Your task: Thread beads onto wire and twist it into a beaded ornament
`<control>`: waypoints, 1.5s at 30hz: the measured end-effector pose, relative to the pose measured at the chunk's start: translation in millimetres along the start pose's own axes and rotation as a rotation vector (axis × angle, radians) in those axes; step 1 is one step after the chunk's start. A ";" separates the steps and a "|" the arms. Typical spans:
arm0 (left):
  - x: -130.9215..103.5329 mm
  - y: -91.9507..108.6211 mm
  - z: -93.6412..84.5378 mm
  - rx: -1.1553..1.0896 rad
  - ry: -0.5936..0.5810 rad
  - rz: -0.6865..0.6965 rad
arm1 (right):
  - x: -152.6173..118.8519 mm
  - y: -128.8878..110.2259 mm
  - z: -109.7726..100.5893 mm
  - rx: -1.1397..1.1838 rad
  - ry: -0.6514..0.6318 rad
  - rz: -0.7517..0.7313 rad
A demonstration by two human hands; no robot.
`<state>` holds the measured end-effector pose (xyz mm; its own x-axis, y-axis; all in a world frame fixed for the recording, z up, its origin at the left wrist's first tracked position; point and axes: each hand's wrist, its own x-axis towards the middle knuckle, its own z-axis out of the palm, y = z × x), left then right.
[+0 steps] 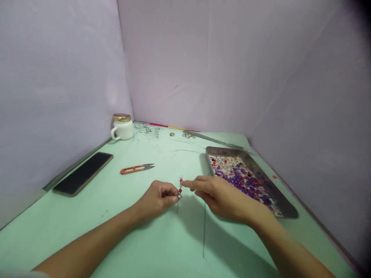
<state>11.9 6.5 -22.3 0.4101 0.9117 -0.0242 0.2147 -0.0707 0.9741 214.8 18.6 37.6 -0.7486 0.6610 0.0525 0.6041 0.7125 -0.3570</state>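
Note:
A small beaded piece [180,190] with red and clear beads stands upright near the middle of the green table. My left hand [160,197] pinches its lower end between thumb and fingers, and a thin wire hangs below. From the right, my right hand [216,193] reaches over with its index finger stretched out, the tip at the upper red bead. Its other fingers are partly curled, and a long thin wire [204,231] runs down from beneath this hand. Whether the right fingers grip that wire is hidden.
A metal tray [285,206] of mixed beads lies at the right. Orange snips [135,169] and a phone [84,173] are at the left. Farther back are a white lidded mug [124,130], wire scraps [149,131], small beaded pieces [189,135] and a wire bundle [217,140].

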 end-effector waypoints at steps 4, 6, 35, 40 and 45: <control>0.2 -1.0 -0.6 -0.024 0.000 0.003 | 0.6 0.5 2.7 -0.004 -0.022 -0.005; 0.2 -1.3 -0.8 -0.023 0.000 -0.004 | 0.8 0.9 3.5 -0.004 -0.022 -0.005; 11.1 1.7 -1.1 -0.016 0.149 -0.271 | -60.4 96.6 -77.7 -0.098 0.030 0.728; 13.5 -11.3 -4.1 -0.015 0.162 -0.300 | -70.1 131.9 -63.2 -0.087 -0.173 0.927; 13.8 -14.8 -6.5 0.009 0.168 -0.300 | -65.4 137.1 -48.0 -0.048 -0.251 0.934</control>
<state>8.7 22.7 -35.6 0.1759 0.9463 -0.2713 0.3121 0.2077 0.9271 359.6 84.3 30.0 0.0057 0.8999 -0.4360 0.9914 -0.0620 -0.1150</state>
